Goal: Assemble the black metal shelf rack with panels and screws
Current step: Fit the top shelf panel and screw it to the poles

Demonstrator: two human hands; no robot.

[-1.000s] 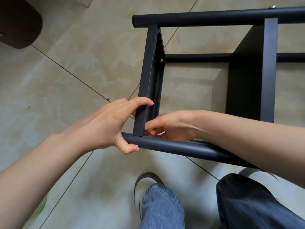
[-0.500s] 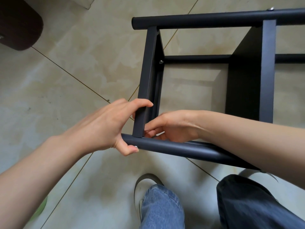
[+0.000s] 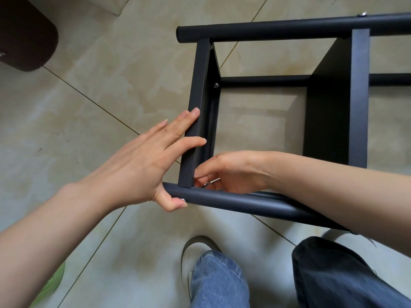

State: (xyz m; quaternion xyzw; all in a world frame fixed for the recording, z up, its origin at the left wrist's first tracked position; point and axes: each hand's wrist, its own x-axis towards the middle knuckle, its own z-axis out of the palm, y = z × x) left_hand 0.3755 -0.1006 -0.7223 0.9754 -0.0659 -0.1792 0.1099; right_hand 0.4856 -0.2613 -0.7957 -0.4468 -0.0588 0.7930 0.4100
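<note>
Straightened since a second ago, the left hand's (image 3: pixel 142 165) fingers are pressed flat against the black metal shelf panel (image 3: pixel 195 112) on the tiled floor (image 3: pixel 89 130); a small silver screw (image 3: pixel 205 185) is pinched by the right hand (image 3: pixel 231 174). If jolted, it could be dropped.

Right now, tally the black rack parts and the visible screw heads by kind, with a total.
Round black tubes: 3 (near, far top, lower middle)
Flat black panels: 2 (left, right)
Silver screw heads: 3 (near tube end, inside left panel, far tube top)
Total: 8
</note>
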